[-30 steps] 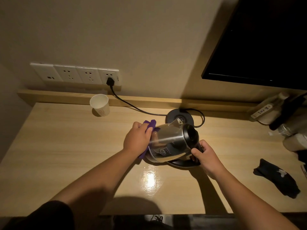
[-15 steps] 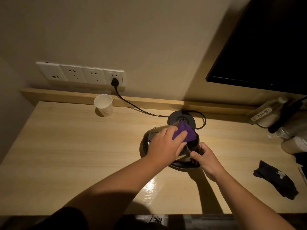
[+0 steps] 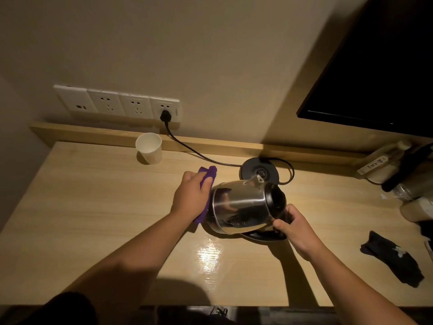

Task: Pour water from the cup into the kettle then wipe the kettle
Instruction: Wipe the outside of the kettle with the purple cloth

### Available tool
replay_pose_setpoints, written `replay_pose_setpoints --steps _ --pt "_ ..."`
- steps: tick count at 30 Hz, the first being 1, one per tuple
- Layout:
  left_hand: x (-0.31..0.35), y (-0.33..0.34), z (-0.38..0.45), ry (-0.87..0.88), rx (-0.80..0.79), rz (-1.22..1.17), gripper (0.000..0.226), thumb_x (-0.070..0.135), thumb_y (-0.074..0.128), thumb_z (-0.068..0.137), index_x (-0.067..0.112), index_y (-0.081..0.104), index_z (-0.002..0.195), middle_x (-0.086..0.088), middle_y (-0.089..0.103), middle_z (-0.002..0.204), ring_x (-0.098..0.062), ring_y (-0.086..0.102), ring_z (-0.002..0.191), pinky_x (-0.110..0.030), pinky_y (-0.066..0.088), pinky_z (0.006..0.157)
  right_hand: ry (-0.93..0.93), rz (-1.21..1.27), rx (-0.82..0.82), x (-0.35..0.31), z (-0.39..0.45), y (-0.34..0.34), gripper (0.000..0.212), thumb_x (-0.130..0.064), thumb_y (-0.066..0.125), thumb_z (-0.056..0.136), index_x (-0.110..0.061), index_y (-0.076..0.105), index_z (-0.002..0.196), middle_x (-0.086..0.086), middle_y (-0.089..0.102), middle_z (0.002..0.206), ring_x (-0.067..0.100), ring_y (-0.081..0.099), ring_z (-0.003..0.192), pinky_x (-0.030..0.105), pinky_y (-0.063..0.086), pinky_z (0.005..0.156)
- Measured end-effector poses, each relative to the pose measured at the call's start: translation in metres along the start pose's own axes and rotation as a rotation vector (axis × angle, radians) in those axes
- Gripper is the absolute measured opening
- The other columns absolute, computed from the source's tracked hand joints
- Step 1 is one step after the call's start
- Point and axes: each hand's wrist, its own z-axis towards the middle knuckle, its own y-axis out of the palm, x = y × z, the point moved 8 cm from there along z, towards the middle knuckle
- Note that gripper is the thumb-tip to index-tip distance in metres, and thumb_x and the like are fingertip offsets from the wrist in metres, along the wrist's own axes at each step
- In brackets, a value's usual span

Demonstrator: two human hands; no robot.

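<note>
Kettle: shiny stainless-steel electric kettle (image 3: 236, 205) with a black rim, tipped over so its open mouth faces right and its base faces left; it sits at the middle of the pale wooden worktop (image 3: 93, 207), between the two hands.
Lid: the kettle's black lid (image 3: 262, 236) hangs open beneath the mouth, low against the worktop.
Left hand: left hand (image 3: 191, 197) is closed around a purple cloth (image 3: 207, 172) and presses it against the kettle's base end, on the kettle's left side; cloth shows above and below the hand.
Right hand: right hand (image 3: 296, 227) is curled shut on the kettle's dark handle at the near right of the mouth, holding the kettle tilted; the handle itself is mostly hidden by the fingers.
Cup: white paper cup (image 3: 149, 148) stands upright at the far left of the worktop, against the raised wooden ledge, well apart from both hands and the kettle.
Power base: round black kettle base (image 3: 259, 172) lies just beyond the kettle, on the far side; its black cord (image 3: 187, 148) runs left to a plug in the white wall socket strip (image 3: 117, 104).
Right edge: a dark crumpled cloth (image 3: 393, 259) lies on the near right; bottles and packets crowd the far right corner, too dim to tell apart.
Wall: a dark screen (image 3: 379, 66) hangs at the upper right.
</note>
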Motion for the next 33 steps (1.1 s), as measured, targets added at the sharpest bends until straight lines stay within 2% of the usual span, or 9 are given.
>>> replay_pose_setpoints --steps 7,10,15,17,20,22,25,28,33 --pt "0.073 0.034 0.005 0.198 -0.238 -0.025 0.037 0.048 0.038 0.097 0.030 0.057 0.123 0.006 0.048 0.109 -0.010 0.053 0.086 -0.030 0.048 0.076 -0.005 -0.084 -0.053 -0.004 -0.002 0.002 0.036 -0.022 0.080 0.078 -0.022 0.055 0.105 0.002 0.066 0.103 0.018 0.063 0.096 0.029 0.053 0.075" --pt "0.057 0.032 0.007 0.162 -0.237 -0.013 0.035 0.047 0.037 0.097 0.028 0.058 0.118 0.003 0.048 0.110 -0.012 0.054 0.084 -0.033 0.050 0.078 -0.006 -0.096 -0.044 -0.004 -0.002 0.002 0.036 -0.022 0.079 0.079 -0.023 0.055 0.105 0.002 0.065 0.103 0.018 0.062 0.098 0.030 0.053 0.077" --pt "0.007 0.020 0.014 0.001 -0.253 0.158 0.033 0.044 0.036 0.099 0.026 0.057 0.116 -0.003 0.050 0.113 -0.014 0.055 0.079 -0.031 0.048 0.072 -0.027 -0.098 -0.023 -0.014 0.000 0.003 0.033 -0.024 0.079 0.079 -0.021 0.054 0.100 0.003 0.065 0.098 0.017 0.064 0.092 0.022 0.050 0.067" --pt "0.008 0.013 0.010 -0.011 -0.185 0.178 0.034 0.044 0.036 0.099 0.025 0.057 0.118 -0.002 0.049 0.115 -0.012 0.053 0.078 -0.026 0.043 0.067 -0.028 -0.086 -0.001 -0.014 0.001 0.004 0.028 -0.028 0.076 0.082 -0.022 0.055 0.100 0.003 0.065 0.097 0.018 0.064 0.090 0.023 0.049 0.067" --pt "0.034 0.006 -0.015 0.065 -0.033 0.003 0.040 0.049 0.035 0.097 0.025 0.053 0.124 0.005 0.046 0.116 -0.005 0.049 0.080 -0.015 0.036 0.063 -0.021 -0.035 0.044 -0.013 0.002 0.007 0.022 -0.032 0.069 0.088 -0.021 0.055 0.101 0.006 0.065 0.096 0.021 0.064 0.089 0.028 0.050 0.069" --pt "0.060 0.011 -0.036 0.178 -0.013 -0.056 0.047 0.055 0.031 0.092 0.029 0.052 0.125 0.009 0.044 0.115 -0.004 0.050 0.087 -0.015 0.041 0.068 -0.015 -0.023 0.055 -0.016 0.004 0.010 0.022 -0.034 0.068 0.089 -0.021 0.055 0.102 0.007 0.064 0.097 0.022 0.064 0.089 0.030 0.052 0.071" --pt "0.099 0.017 -0.055 0.377 0.079 0.054 0.041 0.048 0.043 0.092 0.028 0.055 0.125 0.002 0.049 0.118 -0.012 0.051 0.099 -0.024 0.049 0.073 -0.022 -0.014 0.057 -0.023 0.008 0.011 0.024 -0.037 0.066 0.090 -0.020 0.055 0.104 0.009 0.065 0.099 0.025 0.065 0.091 0.034 0.056 0.075" --pt "0.119 0.023 -0.058 0.549 0.164 0.209 0.042 0.035 0.066 0.086 0.023 0.055 0.125 -0.007 0.056 0.112 -0.021 0.056 0.097 -0.028 0.049 0.068 -0.028 -0.011 0.063 -0.028 0.008 0.011 0.027 -0.039 0.065 0.090 -0.020 0.054 0.105 0.010 0.064 0.100 0.026 0.065 0.091 0.034 0.057 0.075" --pt "0.097 0.027 -0.045 0.555 0.168 0.342 0.043 0.038 0.054 0.087 0.021 0.047 0.126 -0.011 0.056 0.111 -0.023 0.057 0.093 -0.029 0.049 0.066 0.000 0.062 0.064 -0.025 0.008 0.012 0.031 -0.041 0.062 0.092 -0.016 0.054 0.106 0.014 0.062 0.091 0.025 0.061 0.078 0.038 0.054 0.074"
